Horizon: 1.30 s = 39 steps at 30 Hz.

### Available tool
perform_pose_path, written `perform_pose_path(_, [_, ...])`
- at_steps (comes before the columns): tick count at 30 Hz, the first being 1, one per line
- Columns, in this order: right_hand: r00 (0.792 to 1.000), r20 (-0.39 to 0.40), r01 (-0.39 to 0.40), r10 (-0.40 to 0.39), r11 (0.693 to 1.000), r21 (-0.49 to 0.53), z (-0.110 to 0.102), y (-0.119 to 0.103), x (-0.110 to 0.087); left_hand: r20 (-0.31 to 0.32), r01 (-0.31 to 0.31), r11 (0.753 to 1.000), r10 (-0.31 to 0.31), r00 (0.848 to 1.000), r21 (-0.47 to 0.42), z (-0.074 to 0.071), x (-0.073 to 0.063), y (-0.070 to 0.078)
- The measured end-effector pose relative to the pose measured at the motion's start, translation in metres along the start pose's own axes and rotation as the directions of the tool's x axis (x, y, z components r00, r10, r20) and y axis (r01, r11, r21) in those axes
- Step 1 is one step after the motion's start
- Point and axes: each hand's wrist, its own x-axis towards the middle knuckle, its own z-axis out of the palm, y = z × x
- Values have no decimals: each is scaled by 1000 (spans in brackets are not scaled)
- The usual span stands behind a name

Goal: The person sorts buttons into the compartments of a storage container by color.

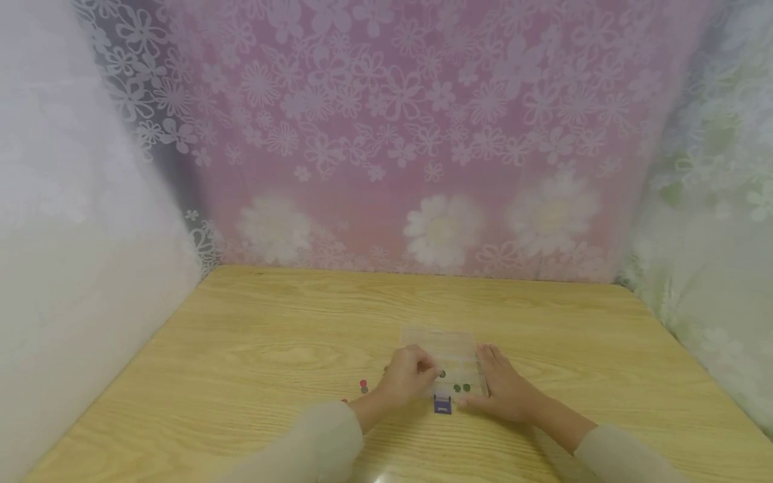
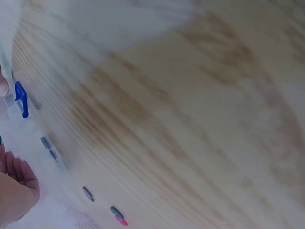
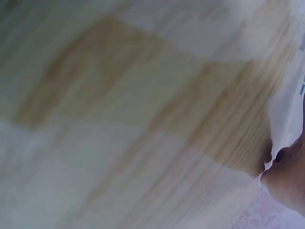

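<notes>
Pinch grip of my left hand (image 1: 403, 376), thumb and forefinger drawn together, above a wood-grain table (image 1: 272, 335). Beneath my fingertips lies a clear plastic box (image 1: 457, 359); my right hand (image 1: 510, 392), fingers extended, rests against its right side. A blue clasp (image 1: 443, 405) marks its front. A dark green disc (image 1: 443, 373) is held at my left fingertips, over the box; two green discs (image 1: 457, 388) lie just to the right, nearer me. Left of the grip: a red disc (image 1: 363, 383) touching a grey disc (image 1: 364, 390).

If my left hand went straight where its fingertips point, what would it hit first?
Probably the green disc at the left hand's fingertips, unless it's already pinched; then perhaps the clear box's right side, though depth is unclear.
</notes>
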Motion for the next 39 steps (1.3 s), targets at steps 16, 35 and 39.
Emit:
perform_pose_path(16, [1000, 3, 31, -31, 1000, 2, 1, 3, 0, 32, -70, 997, 69, 997, 33, 24, 12, 5])
perform_pose_path(35, [999, -7, 52, -52, 999, 11, 1, 3, 1, 143, -84, 976, 55, 988, 202, 33, 11, 13])
perform_pose_path(39, [999, 6, 43, -43, 999, 31, 0, 1, -1, 156, -105, 973, 73, 985, 204, 31, 9, 16])
